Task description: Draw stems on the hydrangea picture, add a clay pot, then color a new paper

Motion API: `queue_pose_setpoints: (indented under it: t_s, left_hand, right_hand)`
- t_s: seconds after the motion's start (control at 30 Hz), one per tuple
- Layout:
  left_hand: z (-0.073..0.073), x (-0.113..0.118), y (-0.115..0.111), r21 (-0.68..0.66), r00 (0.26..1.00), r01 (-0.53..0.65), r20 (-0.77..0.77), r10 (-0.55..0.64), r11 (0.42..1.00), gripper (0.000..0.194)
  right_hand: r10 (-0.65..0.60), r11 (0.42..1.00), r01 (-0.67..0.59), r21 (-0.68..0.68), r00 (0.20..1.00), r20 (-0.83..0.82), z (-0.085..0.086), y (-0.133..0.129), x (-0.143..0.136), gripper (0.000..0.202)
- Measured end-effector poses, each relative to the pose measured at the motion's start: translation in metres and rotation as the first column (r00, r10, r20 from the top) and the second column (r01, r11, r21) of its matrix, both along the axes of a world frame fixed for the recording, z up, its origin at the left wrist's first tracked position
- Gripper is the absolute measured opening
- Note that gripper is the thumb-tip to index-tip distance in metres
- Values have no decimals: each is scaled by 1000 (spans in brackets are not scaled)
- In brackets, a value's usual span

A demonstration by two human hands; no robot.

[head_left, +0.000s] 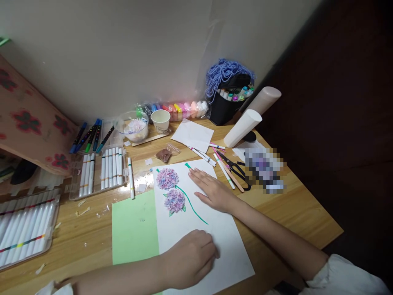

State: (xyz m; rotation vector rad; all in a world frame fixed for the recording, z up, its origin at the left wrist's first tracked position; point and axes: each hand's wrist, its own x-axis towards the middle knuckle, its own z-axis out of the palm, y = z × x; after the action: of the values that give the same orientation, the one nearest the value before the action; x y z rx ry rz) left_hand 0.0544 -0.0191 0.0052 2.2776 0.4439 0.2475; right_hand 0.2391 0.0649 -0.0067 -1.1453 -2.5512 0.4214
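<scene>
A sheet of white paper (227,250) lies on the table, with two round pink and lilac flower heads (174,200) on it. Small green leaves and a long curved green stem line (194,208) belong to the flowers. Flat on the paper's upper right, my right hand (211,190) has its fingers stretched out, their tips near a short green mark (188,165). My left hand (193,256) rests lower on the paper, fingers curled in; whatever they may hold is hidden. Partly under the white paper is a light green sheet (133,229).
Marker cases (98,174) stand left, with a loose marker (131,178) beside them. Behind are a bowl of scraps (135,130), a paper cup (160,121) and bagged coloured clay (181,110). Scissors (236,166), a white tube (242,129) and a black pen holder (225,108) stand right.
</scene>
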Motion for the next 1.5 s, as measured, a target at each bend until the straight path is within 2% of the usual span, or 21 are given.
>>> queue_pose_setpoints:
  t_s: [0.2, 0.3, 0.5, 0.67, 0.83, 0.93, 1.03, 1.13, 1.2, 1.27, 1.33, 1.4, 1.5]
  left_hand:
    - [-1, -1, -1, 12, 1000, -2, 0, 2, 1000, 19]
    - [-1, -1, -1, 3, 1000, -1, -1, 1, 1000, 19]
    - [-1, -1, 0, 9, 1000, 3, -12, -3, 1000, 17]
    - [-3, -2, 0, 6, 1000, 9, -8, -9, 1000, 17]
    - [-5, -2, -1, 24, 1000, 13, -4, -13, 1000, 16]
    - [-4, -1, -1, 39, 1000, 14, -6, -14, 999, 15]
    - [-3, -1, 0, -10, 1000, -6, 11, 6, 1000, 16]
    - [-3, -2, 1, -72, 997, -30, 65, 35, 997, 20]
    - [-4, -2, 2, -72, 996, -31, 85, 37, 997, 19]
    - [-6, -2, 2, -63, 996, -26, 86, 31, 998, 19]
    - [-6, -2, 2, -64, 996, -21, 83, 26, 998, 19]
    - [-5, -3, 2, -71, 996, -24, 80, 29, 997, 20]
    - [-3, -3, 2, -76, 997, -28, 73, 34, 997, 20]
  right_hand:
    - [21, 996, -29, -85, 995, -94, -4, 2, 9, 62]
    - [28, 996, -33, -82, 998, -53, 1, 11, 6, 70]
    - [36, 999, -40, 35, 995, 95, 13, 46, -24, 92]
    - [16, 997, -27, 66, 987, 158, 3, 59, -42, 100]
    - [3, 996, -19, 82, 982, 191, -5, 54, -43, 97]
    - [-6, 997, -8, 73, 982, 190, -4, 52, -46, 96]
    - [15, 1000, -17, 15, 986, 163, 0, 52, -46, 95]
    - [42, 994, -37, -107, 998, 37, 6, 55, -37, 86]
    - [-23, 982, 5, -188, 996, -91, 11, 57, -27, 71]
    - [-98, 977, 64, -202, 982, -164, 16, 57, -15, 66]
    - [-81, 988, 63, -142, 988, -129, 18, 51, -6, 71]
    - [14, 996, -16, -86, 1000, -17, 17, 40, 1, 77]
    - [125, 989, -115, -90, 986, 111, 10, 19, 7, 72]
